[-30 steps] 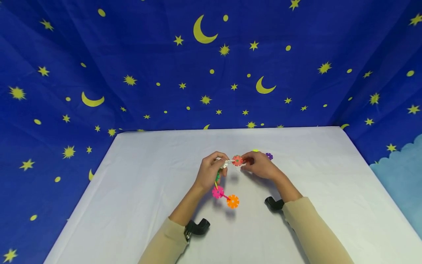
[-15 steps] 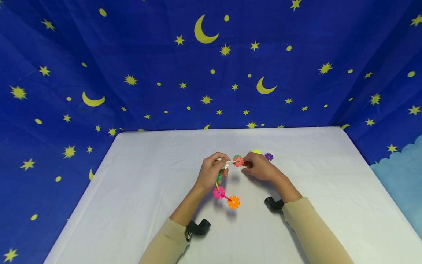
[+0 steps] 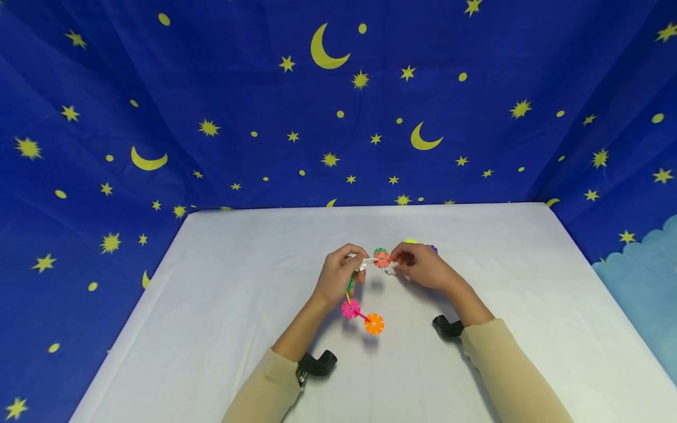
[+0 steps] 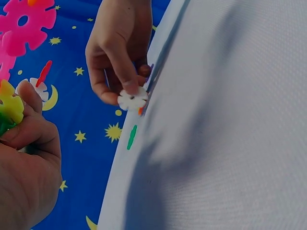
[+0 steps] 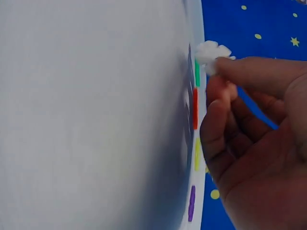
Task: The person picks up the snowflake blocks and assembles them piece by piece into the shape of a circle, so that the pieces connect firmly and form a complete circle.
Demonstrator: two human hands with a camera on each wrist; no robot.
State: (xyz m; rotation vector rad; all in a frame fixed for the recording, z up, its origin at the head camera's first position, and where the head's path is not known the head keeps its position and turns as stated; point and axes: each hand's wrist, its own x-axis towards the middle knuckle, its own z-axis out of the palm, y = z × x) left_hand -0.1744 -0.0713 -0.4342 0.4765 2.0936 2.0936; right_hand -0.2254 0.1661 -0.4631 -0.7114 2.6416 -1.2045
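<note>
My left hand (image 3: 338, 273) grips a chain of slotted plastic flower discs above the table. From it hang a pink disc (image 3: 351, 308) and an orange disc (image 3: 374, 324). A yellow disc (image 4: 10, 103) shows by its thumb in the left wrist view. At the chain's other end, a coral-red disc (image 3: 382, 259) joins a white disc (image 4: 38, 88). My right hand (image 3: 420, 265) pinches a separate white disc (image 5: 211, 51) between thumb and finger, just right of the coral one and apart from it.
Loose discs lie on the white table (image 3: 211, 329) beyond the hands: green (image 5: 197, 73), red (image 5: 195, 108), yellow (image 5: 197, 154) and purple (image 5: 192, 203). A blue star-patterned cloth (image 3: 254, 88) surrounds the table's back and sides. Each wrist wears a black camera mount (image 3: 319, 364).
My right hand has shifted slightly right with its white disc, widening the gap from the coral disc. The green disc behind shows more. My left hand stays nearly still.
</note>
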